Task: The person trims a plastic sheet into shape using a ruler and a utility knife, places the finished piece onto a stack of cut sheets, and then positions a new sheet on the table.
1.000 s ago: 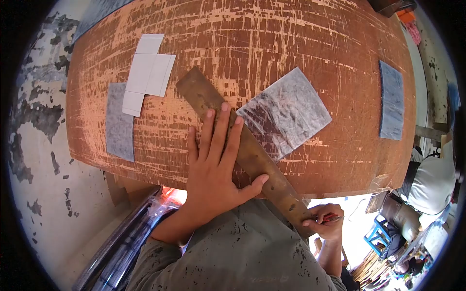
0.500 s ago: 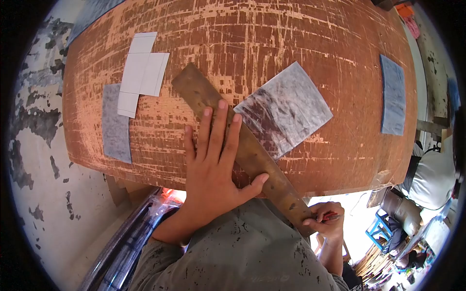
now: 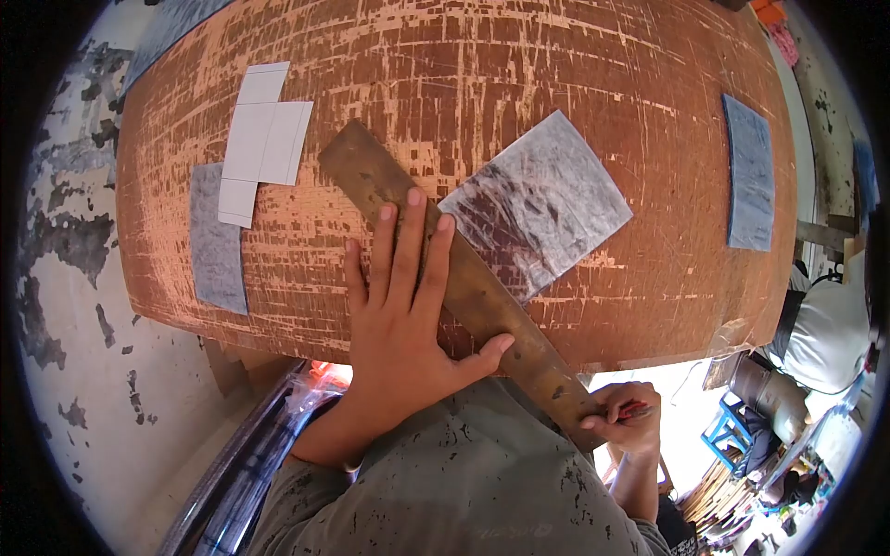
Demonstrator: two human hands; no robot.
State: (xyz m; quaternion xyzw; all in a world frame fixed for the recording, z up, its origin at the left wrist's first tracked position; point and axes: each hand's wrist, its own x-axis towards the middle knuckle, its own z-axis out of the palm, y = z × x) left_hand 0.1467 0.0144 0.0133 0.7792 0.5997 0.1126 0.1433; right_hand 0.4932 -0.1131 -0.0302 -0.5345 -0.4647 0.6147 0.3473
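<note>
A long brown strip [image 3: 487, 301] lies slantwise over the near edge of the scratched red-brown surface [image 3: 667, 315], its far end pointing up and left and its near end sticking out over the person's grey shirt [image 3: 464, 454]. The left hand [image 3: 394, 324] lies flat with its fingers spread, the tips of the index and middle fingers on the strip, the little finger beside it on the surface, and the thumb stretched across to the strip lower down. The right hand [image 3: 629, 419] is curled around a small red tool [image 3: 635, 410], its thumb at the strip's near end; whether these fingers also pinch the strip is hard to tell, as the grip is small and partly hidden. Just beyond the strip, to its right, a grey, shiny sheet [image 3: 556, 199] lies turned at an angle, its lower-left side along the strip. To the left, a white paper cut-out [image 3: 264, 139] overlaps a narrow grey piece [image 3: 218, 264]. Near the right edge, well apart, lies a blue-grey rectangle [image 3: 749, 176].
</note>
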